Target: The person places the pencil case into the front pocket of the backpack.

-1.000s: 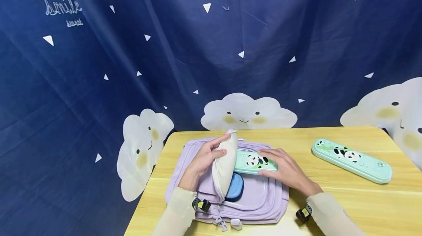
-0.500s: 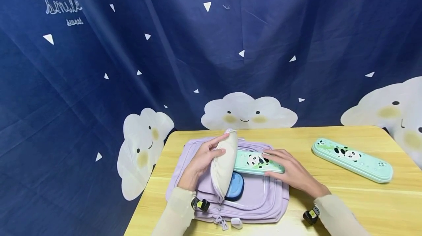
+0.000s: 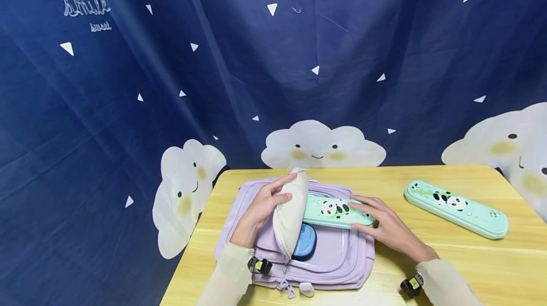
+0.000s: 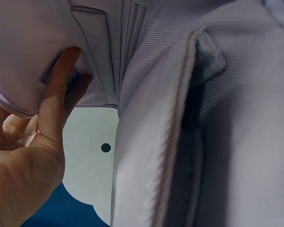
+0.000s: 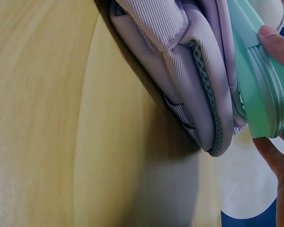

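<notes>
A lilac backpack [image 3: 333, 254] lies flat on the wooden table, its pale-lined front flap [image 3: 292, 216] folded up. My left hand [image 3: 260, 208] pinches that flap's edge between thumb and fingers; the left wrist view also shows these fingers [image 4: 54, 104] on the fabric. My right hand [image 3: 391, 227] grips the right end of a mint-green panda pencil case [image 3: 329, 212], thumb on the near side and fingers across the top. The case's left end is hidden behind the flap. In the right wrist view, the zipped end of the case [image 5: 255, 71] sits over the backpack's side.
A blue rounded case [image 3: 305, 243] rests on the backpack, partly behind the flap. Another mint panda pencil case [image 3: 457, 207] lies on the table [image 3: 461, 258] to the right. Behind the table hangs a dark blue curtain [image 3: 239, 59] with clouds.
My right hand has shifted to the right, and the pencil case has slid rightward with it, so more of it shows past the flap. My left hand keeps its hold on the flap.
</notes>
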Demonstrator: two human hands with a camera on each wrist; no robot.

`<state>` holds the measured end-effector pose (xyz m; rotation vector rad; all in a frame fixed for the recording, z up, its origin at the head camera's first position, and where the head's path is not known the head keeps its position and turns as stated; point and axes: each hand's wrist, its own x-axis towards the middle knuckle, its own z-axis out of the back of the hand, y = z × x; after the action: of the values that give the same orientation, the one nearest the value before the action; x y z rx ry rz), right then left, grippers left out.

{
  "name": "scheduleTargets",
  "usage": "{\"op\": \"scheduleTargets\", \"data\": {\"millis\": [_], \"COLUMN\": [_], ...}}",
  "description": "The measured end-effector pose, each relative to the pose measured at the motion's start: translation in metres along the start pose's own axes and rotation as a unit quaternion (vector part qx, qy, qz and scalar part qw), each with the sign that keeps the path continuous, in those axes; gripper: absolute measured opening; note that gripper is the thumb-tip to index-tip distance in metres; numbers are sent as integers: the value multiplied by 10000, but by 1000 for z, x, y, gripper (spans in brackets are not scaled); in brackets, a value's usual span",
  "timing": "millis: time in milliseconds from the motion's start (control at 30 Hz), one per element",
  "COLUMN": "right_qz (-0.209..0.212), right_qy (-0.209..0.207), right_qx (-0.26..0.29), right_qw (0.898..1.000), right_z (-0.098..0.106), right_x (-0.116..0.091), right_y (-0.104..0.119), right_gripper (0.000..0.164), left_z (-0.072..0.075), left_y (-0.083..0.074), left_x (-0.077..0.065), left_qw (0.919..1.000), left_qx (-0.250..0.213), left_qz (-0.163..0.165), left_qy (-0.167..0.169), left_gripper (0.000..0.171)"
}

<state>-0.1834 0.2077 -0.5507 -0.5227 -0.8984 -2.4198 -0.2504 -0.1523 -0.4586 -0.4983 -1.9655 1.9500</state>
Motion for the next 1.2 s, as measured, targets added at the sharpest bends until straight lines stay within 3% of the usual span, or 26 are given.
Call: {"op": "scheduleTargets", "data": {"millis": [233,567,900,1200], "right_qz": [169,72,138,-92], "right_qy": [-154,-133,-122,58], "right_qx": [-7,-165,-113,-76], "right_qw": [9997,9997,9998,9999], "right_z": [4,4,2,-4], "right_x": [-4,-6,1,11], "right_y": [-2,-2,4,11], "right_gripper": [62,62,63,61], "left_z": [0,-2,-4,-7], "left_y": [-1,-1,-2,-4], "left_x": [0,0,0,3], "left_qw": [10000,9999,9999,9997], "left_qx": [10,-56,106,109], "left_qz": [60,98,-6,-31], "left_qy": [-33,-43,65,202], "left_gripper": [62,61,61,62]}}
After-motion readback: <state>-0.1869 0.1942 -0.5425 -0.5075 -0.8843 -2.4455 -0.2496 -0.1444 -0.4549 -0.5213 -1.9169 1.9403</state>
